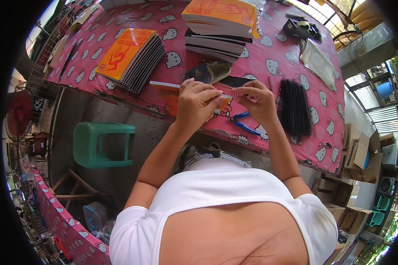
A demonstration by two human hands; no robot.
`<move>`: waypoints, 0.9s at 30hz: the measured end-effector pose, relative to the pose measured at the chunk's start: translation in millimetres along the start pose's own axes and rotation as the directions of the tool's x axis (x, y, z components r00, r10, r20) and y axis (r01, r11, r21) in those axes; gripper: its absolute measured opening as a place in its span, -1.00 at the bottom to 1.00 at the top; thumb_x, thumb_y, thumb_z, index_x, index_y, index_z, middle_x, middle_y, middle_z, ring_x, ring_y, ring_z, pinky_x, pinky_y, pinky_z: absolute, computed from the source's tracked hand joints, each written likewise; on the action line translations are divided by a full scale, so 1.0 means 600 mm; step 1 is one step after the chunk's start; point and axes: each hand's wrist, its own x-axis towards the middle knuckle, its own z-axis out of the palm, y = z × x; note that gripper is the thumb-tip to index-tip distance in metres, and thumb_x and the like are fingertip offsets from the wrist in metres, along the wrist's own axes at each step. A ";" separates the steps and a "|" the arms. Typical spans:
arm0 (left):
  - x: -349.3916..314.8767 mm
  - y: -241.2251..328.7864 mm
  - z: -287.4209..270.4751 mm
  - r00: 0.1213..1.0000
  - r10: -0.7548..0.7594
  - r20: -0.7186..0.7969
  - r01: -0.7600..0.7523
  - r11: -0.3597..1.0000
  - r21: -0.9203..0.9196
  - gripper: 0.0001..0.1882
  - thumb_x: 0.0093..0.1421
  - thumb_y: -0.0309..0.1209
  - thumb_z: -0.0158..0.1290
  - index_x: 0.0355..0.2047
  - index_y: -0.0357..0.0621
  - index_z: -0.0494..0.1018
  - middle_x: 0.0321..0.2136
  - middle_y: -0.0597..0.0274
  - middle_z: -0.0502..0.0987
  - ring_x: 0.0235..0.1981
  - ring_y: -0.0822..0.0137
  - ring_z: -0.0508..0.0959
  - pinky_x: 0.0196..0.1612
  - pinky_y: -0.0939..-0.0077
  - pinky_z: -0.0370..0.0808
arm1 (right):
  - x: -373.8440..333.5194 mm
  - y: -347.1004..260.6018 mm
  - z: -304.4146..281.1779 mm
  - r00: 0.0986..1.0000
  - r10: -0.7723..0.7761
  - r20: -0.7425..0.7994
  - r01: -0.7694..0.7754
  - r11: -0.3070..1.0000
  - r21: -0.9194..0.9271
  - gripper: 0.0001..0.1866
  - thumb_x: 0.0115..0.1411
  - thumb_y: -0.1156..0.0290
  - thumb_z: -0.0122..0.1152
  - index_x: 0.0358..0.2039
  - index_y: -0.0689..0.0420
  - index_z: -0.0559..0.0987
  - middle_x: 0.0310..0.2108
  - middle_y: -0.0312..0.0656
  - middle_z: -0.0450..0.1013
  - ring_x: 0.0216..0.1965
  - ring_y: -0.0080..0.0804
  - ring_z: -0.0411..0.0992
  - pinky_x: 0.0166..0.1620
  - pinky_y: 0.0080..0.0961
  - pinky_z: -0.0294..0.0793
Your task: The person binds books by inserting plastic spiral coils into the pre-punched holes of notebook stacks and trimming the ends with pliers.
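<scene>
My left hand (194,100) is closed on an orange-covered notebook (167,93), held edge-on above the table's near edge. To its right, my right hand (258,101) pinches a thin spiral binding coil (238,93) at the notebook's end. How far the coil is threaded in is too small to tell. Blue-handled pliers (245,123) lie on the table just below my right hand. Beside my right wrist is a thick bundle of black spiral coils (295,108). A dark cap-like item (208,72) rests behind my hands.
A stack of coil-bound orange notebooks (130,57) stands left on the pink patterned table (174,59). A taller stack of books (219,26) is at the back, with a black tape dispenser (296,27) and clear plastic sheets (318,62) right. A green stool (104,145) stands lower left.
</scene>
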 end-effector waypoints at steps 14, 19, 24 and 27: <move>0.003 0.007 -0.001 0.991 -0.127 -0.044 0.131 0.982 0.134 -0.78 -0.15 -0.33 0.31 -0.42 0.03 0.62 -0.45 0.44 0.58 -0.30 0.39 0.49 0.13 0.21 0.09 | 0.015 -0.010 -0.004 0.982 0.016 0.191 0.022 0.980 -0.198 -0.78 0.06 0.54 0.23 -0.23 0.17 0.50 -0.36 -0.23 0.43 -0.44 -0.47 0.41 -0.37 -0.57 0.39; -0.006 -0.011 0.002 0.997 -0.080 -0.020 0.081 0.990 0.117 -0.80 -0.21 -0.32 0.31 -0.49 0.03 0.59 -0.50 0.43 0.55 -0.31 0.36 0.49 0.14 0.16 0.08 | 0.011 -0.029 0.007 0.981 -0.101 0.167 0.147 0.946 -0.288 -0.78 0.04 0.49 0.24 -0.26 0.15 0.47 -0.40 -0.16 0.40 -0.42 -0.27 0.44 -0.39 -0.43 0.42; -0.008 -0.010 0.005 0.995 -0.082 -0.060 0.087 0.992 0.095 -0.80 -0.21 -0.27 0.32 -0.52 0.05 0.58 -0.53 0.42 0.54 -0.32 0.35 0.48 0.13 0.14 0.08 | 0.021 -0.060 0.022 0.990 -0.138 0.041 0.144 0.934 -0.327 -0.86 0.06 0.50 0.22 -0.35 0.16 0.47 -0.43 -0.14 0.40 -0.43 -0.12 0.44 -0.36 -0.35 0.44; -0.011 -0.006 0.004 0.994 -0.078 -0.079 0.085 0.992 0.092 -0.79 -0.19 -0.22 0.32 -0.52 0.06 0.58 -0.54 0.43 0.53 -0.33 0.36 0.48 0.13 0.15 0.09 | 0.024 -0.041 0.017 0.967 -0.073 0.242 0.157 0.925 -0.346 -0.85 0.13 0.41 0.15 -0.28 0.14 0.47 -0.39 -0.13 0.41 -0.34 -0.03 0.44 -0.31 -0.23 0.43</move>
